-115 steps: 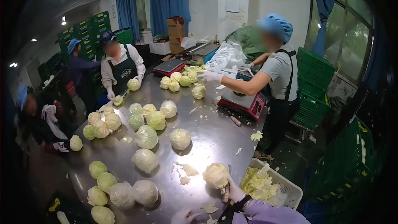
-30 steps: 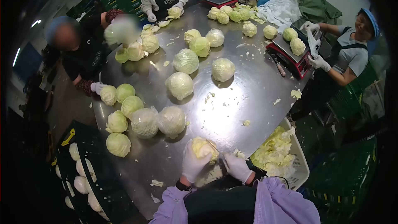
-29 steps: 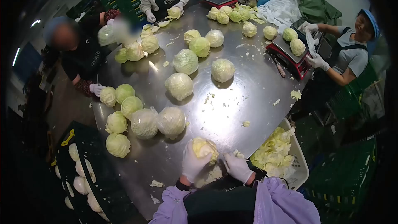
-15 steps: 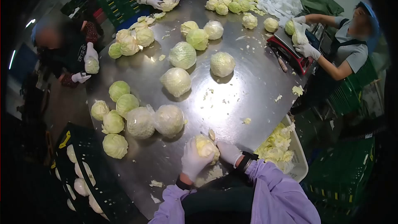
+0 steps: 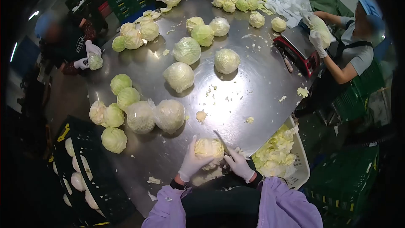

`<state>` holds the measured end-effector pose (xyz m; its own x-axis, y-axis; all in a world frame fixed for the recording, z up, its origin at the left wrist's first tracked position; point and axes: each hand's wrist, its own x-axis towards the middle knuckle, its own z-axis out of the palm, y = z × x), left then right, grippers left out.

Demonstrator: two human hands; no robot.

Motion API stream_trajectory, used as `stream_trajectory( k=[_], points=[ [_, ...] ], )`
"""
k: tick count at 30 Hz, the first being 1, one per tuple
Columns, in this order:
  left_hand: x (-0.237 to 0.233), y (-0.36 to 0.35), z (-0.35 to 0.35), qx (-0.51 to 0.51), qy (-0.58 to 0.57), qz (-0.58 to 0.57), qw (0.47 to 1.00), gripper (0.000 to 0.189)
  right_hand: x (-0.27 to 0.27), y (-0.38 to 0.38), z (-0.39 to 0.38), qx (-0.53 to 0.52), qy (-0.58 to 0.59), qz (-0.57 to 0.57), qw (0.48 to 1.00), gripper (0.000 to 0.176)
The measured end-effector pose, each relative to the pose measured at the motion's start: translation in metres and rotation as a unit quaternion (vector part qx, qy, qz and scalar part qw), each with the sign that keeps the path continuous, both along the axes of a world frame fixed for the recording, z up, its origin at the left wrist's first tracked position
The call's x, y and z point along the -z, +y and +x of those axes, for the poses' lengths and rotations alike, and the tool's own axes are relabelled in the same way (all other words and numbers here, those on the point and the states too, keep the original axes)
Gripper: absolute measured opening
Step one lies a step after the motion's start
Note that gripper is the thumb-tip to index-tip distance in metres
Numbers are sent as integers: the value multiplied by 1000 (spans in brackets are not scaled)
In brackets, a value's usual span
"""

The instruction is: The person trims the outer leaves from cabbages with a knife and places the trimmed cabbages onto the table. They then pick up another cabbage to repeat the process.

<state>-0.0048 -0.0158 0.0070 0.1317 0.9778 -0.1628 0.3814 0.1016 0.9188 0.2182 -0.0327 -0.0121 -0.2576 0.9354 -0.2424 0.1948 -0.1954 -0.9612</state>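
At the near edge of the steel table [image 5: 249, 95], my left hand [image 5: 194, 161], in a white glove, is closed around the side of a pale yellow cabbage [image 5: 208, 148]. My gloved right hand [image 5: 239, 166] grips a knife [image 5: 220, 138], its blade angled up and leftward beside the cabbage. The handle is mostly hidden in my fingers. A cut-off piece of cabbage [image 5: 201, 116] lies just beyond my hands. Left of them sit two wrapped cabbages [image 5: 170, 116] and several bare green cabbages [image 5: 114, 139].
A white basket [image 5: 304, 164] of trimmed leaves stands at my right. Dark green crates [image 5: 80, 164] hold wrapped cabbages at lower left. Across the table are more cabbages [image 5: 227, 61], a red scale [image 5: 306, 57] and a knife [image 5: 288, 64]. Three co-workers handle cabbages around the edges.
The cut piece has gone from beside the knife to the table farther forward. My knife blade now shows, pointing up. The cabbage has turned in my left hand. The right-hand co-worker has lifted a cabbage off the scale.
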Motion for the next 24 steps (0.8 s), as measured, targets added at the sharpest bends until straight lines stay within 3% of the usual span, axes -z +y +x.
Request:
stream_trajectory(
  k=[1, 2, 3, 5, 7, 9, 16, 22, 24],
  points=[
    [9, -4, 5, -60, -133, -35, 989, 105, -2, 3, 6, -11, -105, 146, 984, 45],
    [6, -3, 10, -64, -134, -34, 988, 105, -8, 6, 8, -21, -203, 288, 936, 46],
    [0, -1, 13, -85, -142, -45, 985, 101, -19, 8, 7, -41, -270, 264, 925, 50],
    [-3, -1, 17, -104, -149, -57, 982, 98, -37, 14, -5, -50, -273, 278, 920, 50],
    [1, 4, 19, -73, -51, -32, 996, 88, -43, 21, -15, -52, -279, 295, 912, 51],
    [6, 11, 19, -61, -39, -27, 997, 88, -40, 26, -20, -69, -349, 232, 906, 48],
    [-15, 32, 28, -52, 92, -66, 992, 77, -32, 47, -20, -61, -355, 225, 905, 35],
    [-9, 41, 25, -28, 98, -66, 993, 78, -24, 63, -12, -66, -371, 262, 889, 26],
    [0, 37, 24, -36, 108, -50, 992, 79, -25, 72, -8, -38, -319, 237, 917, 21]
  ],
)
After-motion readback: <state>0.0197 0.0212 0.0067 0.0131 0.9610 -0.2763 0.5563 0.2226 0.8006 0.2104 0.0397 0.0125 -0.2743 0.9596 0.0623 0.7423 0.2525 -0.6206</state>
